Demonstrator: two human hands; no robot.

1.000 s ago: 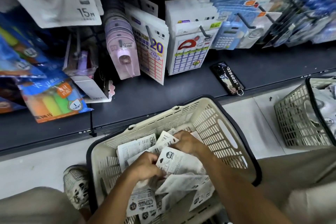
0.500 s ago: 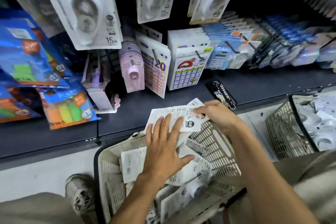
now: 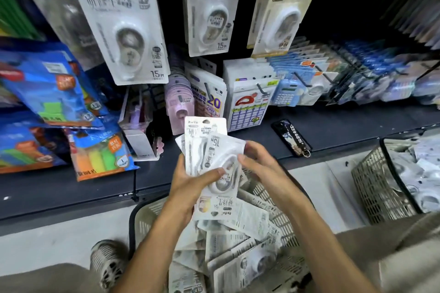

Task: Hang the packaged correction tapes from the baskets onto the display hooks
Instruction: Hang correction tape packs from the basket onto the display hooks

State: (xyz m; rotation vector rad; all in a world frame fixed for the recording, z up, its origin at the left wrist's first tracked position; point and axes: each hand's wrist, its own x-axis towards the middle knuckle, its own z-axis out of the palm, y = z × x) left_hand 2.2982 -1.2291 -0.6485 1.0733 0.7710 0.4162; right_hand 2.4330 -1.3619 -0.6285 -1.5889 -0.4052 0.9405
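head view: both hands meet just above the near basket (image 3: pixel 152 211), holding a fanned stack of packaged correction tapes (image 3: pixel 209 150). the left hand (image 3: pixel 190 181) grips the stack from the left and underneath, thumb laid across the front of the top pack. the right hand (image 3: pixel 259 164) pinches the right edge of that top pack with curled fingers, as if squaring the fan.

the packs stand roughly upright, long axis running near to far. the top pack looks upside down, its "15" print at the far end and its title print at the near end, while the pack behind it (image 3: pixel 206 126) shows its hang hole at the far end. my guess is the top one needs turning before it can hang.

the target lies far and up from the hands: matching white tapes already hang on the upper row, one far left (image 3: pixel 123 28) and one almost straight above the stack (image 3: pixel 212 12), with a cream-coloured pack (image 3: pixel 283 9) to the right. the middle hook is nearest, and the stack's far end already points toward it, so the lift is mostly up and away, a touch right.

more loose packs (image 3: pixel 240 242) fill the basket under the wrists. a second basket (image 3: pixel 378 185) with tapes sits well to the right on the floor.
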